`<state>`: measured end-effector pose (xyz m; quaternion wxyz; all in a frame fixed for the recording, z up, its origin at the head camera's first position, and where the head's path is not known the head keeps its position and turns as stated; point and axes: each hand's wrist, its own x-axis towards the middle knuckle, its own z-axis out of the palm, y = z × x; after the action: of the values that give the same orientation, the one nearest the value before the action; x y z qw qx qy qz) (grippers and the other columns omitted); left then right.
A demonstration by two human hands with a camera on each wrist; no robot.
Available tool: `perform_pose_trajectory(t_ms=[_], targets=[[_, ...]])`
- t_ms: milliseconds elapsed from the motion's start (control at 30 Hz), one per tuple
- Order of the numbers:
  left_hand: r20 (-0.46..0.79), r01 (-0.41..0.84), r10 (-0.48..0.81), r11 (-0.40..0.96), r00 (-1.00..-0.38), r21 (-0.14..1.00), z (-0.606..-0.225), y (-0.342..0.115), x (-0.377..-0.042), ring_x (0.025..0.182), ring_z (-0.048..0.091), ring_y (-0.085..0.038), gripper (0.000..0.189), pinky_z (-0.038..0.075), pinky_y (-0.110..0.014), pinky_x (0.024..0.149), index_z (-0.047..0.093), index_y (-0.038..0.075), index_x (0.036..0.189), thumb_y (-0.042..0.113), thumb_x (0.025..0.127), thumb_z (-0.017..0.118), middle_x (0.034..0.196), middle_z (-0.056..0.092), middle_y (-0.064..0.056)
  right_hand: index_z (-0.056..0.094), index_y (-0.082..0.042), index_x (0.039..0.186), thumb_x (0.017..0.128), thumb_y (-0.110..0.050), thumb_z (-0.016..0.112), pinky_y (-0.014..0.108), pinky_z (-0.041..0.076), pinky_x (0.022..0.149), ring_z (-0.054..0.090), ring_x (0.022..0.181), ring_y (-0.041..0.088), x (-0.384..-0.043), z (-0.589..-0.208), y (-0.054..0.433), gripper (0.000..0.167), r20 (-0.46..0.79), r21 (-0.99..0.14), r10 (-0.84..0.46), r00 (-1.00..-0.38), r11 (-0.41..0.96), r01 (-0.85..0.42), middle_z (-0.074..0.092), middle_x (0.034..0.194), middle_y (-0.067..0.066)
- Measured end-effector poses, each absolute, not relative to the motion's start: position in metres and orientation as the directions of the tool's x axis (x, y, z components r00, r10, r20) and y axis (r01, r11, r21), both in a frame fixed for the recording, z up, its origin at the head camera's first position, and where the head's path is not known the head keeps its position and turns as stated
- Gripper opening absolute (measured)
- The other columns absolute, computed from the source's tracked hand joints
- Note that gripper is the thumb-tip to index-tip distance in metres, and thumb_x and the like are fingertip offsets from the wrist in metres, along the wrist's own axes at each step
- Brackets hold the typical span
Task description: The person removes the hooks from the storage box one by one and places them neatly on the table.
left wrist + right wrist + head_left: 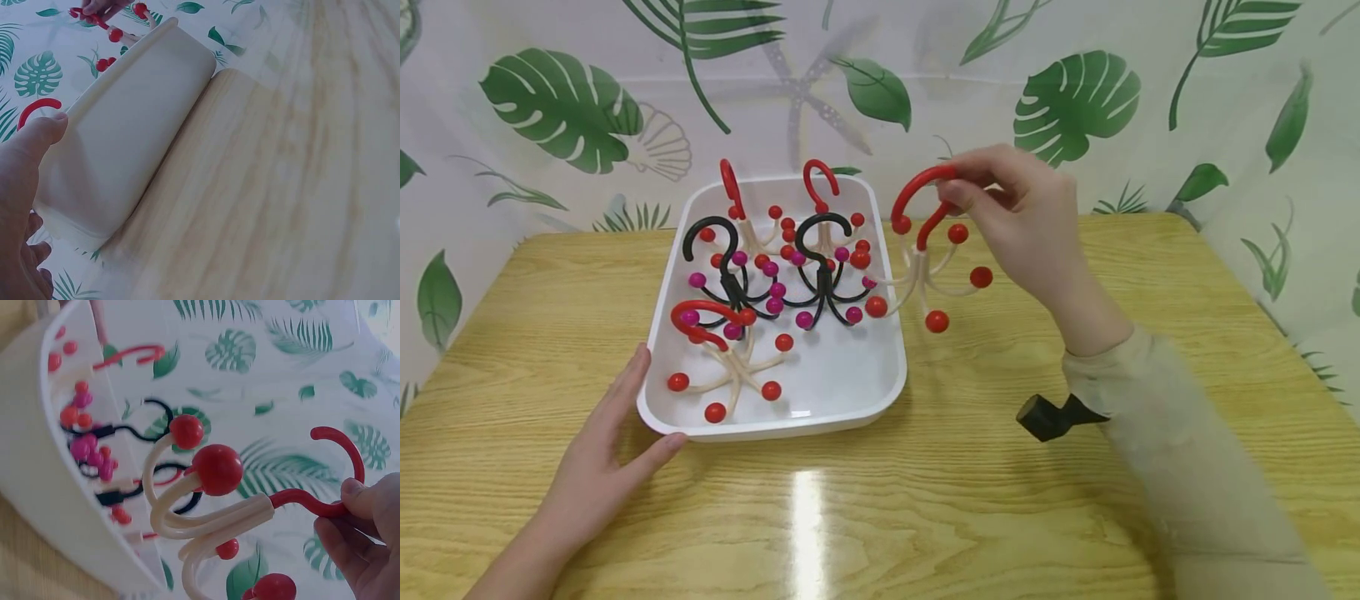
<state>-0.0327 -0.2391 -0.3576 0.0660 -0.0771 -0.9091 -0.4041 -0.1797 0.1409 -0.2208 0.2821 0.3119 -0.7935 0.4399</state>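
My right hand (1018, 212) pinches the red curved end of a multi-arm hanging hook (921, 262), raised by the tray's right side. Its cream arms hang down and end in red balls; the right wrist view shows thumb and fingers on the red hook (294, 495). Inside the white tray (827, 392) lie more such hooks: a red-and-cream hook (735, 360) at the front left, two black hooks with magenta balls, and red ones behind. Around the tray's front left corner, my left hand (591, 471) rests with thumb and fingers extended against its outer sides.
The tray stands on a wood-grain table (970, 500). Behind it hangs a leaf-patterned cloth (940, 83). A black fitting (1045, 418) sticks out from the right sleeve (1180, 450).
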Motion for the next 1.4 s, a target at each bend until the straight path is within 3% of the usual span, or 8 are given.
perform_pose_trajectory(t_ms=[267,567,1400], targets=[[0.181,0.194,0.089,0.655,-0.980,0.730,-0.358,-0.240,-0.032,0.144,0.012,-0.031,0.090,0.015,-0.065,0.108,0.015,0.035,0.153,0.020,0.086,0.073,0.159,0.014,0.003,0.070,-0.002,0.107,0.090,-0.016,0.067,0.023,0.053,0.080,0.063,0.081,0.008,-0.219,-0.238,0.162,0.022,0.572,-0.628,-0.080,-0.816,0.598,-0.499,0.071,0.095,0.008],[0.181,0.192,0.085,0.657,-0.980,0.729,-0.358,-0.240,-0.031,0.143,0.013,-0.034,0.090,0.015,-0.066,0.107,0.015,0.035,0.153,0.019,0.086,0.073,0.159,0.014,0.002,0.065,-0.005,0.114,0.091,-0.024,0.065,0.022,0.052,0.082,0.067,0.090,0.018,-0.260,-0.265,0.168,0.029,0.295,-0.794,0.021,-0.955,0.562,-0.233,0.067,0.104,0.008],[0.188,0.201,0.090,0.653,-0.978,0.730,-0.357,-0.239,-0.033,0.143,0.013,-0.033,0.091,0.015,-0.064,0.108,0.016,0.035,0.153,0.019,0.085,0.074,0.158,0.015,0.001,0.061,-0.005,0.117,0.093,-0.023,0.063,0.024,0.051,0.086,0.062,0.099,0.023,-0.280,-0.290,0.158,0.030,0.242,-0.789,0.004,-0.970,0.582,-0.194,0.065,0.110,0.009]])
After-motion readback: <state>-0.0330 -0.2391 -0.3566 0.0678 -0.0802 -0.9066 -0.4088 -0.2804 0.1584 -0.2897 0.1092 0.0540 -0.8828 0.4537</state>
